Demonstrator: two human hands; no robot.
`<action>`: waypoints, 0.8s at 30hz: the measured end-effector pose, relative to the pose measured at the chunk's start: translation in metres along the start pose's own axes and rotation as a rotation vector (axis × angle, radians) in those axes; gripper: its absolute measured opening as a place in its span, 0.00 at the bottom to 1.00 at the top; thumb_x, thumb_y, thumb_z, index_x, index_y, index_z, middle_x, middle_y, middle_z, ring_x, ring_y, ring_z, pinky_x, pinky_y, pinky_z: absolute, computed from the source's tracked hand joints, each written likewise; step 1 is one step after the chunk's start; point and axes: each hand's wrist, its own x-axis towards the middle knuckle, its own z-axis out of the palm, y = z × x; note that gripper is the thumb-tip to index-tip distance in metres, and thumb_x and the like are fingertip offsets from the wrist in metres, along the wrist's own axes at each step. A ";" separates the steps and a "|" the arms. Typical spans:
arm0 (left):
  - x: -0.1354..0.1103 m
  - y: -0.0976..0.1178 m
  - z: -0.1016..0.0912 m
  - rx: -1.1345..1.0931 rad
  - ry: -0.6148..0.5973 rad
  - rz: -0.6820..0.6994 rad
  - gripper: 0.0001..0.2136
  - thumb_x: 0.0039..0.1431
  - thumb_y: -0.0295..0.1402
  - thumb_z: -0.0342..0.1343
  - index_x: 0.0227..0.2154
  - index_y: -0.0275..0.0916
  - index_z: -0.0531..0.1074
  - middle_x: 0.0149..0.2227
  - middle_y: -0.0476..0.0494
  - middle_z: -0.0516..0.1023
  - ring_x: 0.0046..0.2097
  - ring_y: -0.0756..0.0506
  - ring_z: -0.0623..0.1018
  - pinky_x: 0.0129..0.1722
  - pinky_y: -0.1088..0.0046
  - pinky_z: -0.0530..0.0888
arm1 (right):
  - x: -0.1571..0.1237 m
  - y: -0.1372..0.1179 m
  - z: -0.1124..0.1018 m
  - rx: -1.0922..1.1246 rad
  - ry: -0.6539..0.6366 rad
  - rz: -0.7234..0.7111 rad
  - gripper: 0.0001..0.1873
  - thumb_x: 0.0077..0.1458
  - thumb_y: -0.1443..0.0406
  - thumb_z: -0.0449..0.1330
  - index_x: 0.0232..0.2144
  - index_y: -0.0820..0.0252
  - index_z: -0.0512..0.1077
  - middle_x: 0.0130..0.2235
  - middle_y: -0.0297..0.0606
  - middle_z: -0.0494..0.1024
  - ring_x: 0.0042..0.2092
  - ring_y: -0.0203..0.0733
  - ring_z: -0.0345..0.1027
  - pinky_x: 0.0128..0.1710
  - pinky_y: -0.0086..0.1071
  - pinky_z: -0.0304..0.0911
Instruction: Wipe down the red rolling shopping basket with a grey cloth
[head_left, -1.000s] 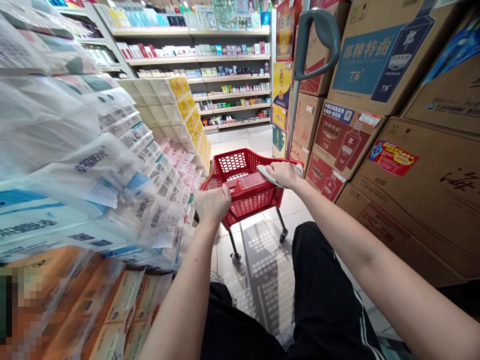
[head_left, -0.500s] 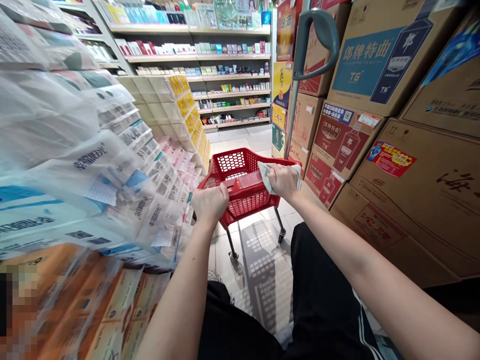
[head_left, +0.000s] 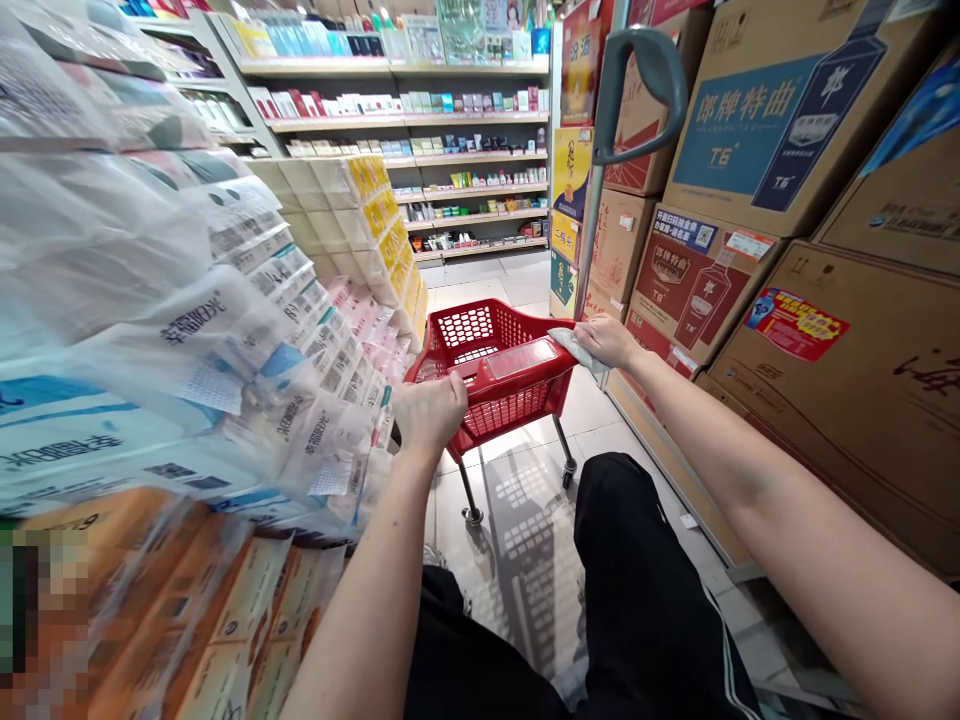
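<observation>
A red plastic shopping cart [head_left: 517, 410] on thin metal legs with casters stands before me, its basket showing nothing inside. Around the left end of its handle, my left hand [head_left: 431, 408] is closed. My right hand [head_left: 606, 340] is closed on a pale cloth [head_left: 574, 345], which lies against the right end of the handle. The middle of the handle [head_left: 525, 360], with a flat label panel, shows between the hands. A grey loop-shaped handle [head_left: 641, 95] on an upright pole rises behind the cart's right side.
Plastic-wrapped paper packs [head_left: 247, 350] are piled along the left, with orange packs [head_left: 165, 600] nearer me. Cardboard cartons [head_left: 735, 110] are stacked along the right. Shelves [head_left: 465, 125] of small boxes and bottles cross the far end. Tiled floor [head_left: 510, 540] lies under the cart.
My right hand has slid the cloth rightward along the handle to its right end, uncovering the label panel. My left hand keeps its hold. The view has shifted slightly.
</observation>
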 end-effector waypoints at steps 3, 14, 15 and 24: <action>0.002 0.002 0.002 0.003 0.001 -0.017 0.33 0.62 0.40 0.27 0.28 0.31 0.78 0.25 0.32 0.77 0.31 0.40 0.76 0.33 0.66 0.62 | 0.006 -0.001 0.001 0.015 -0.007 0.068 0.28 0.63 0.63 0.36 0.31 0.62 0.75 0.34 0.39 0.79 0.39 0.36 0.68 0.47 0.31 0.51; 0.005 0.016 0.007 -0.009 0.036 -0.115 0.30 0.62 0.38 0.30 0.30 0.29 0.78 0.26 0.32 0.77 0.32 0.40 0.76 0.34 0.65 0.62 | 0.020 -0.056 0.009 -0.052 0.103 0.470 0.30 0.63 0.58 0.36 0.35 0.65 0.76 0.36 0.48 0.79 0.41 0.47 0.69 0.44 0.37 0.53; 0.006 0.016 0.007 -0.013 0.039 -0.119 0.30 0.62 0.38 0.30 0.30 0.29 0.78 0.26 0.32 0.77 0.32 0.40 0.76 0.34 0.65 0.62 | 0.018 -0.063 0.009 -0.036 0.131 0.463 0.31 0.63 0.58 0.35 0.35 0.64 0.76 0.36 0.48 0.79 0.41 0.47 0.69 0.45 0.38 0.52; 0.008 0.009 0.009 -0.007 0.048 -0.095 0.30 0.62 0.38 0.30 0.30 0.29 0.78 0.26 0.31 0.77 0.32 0.39 0.77 0.34 0.64 0.63 | 0.018 -0.079 0.001 0.032 0.066 0.437 0.32 0.63 0.53 0.35 0.36 0.61 0.75 0.39 0.45 0.79 0.41 0.46 0.70 0.42 0.36 0.51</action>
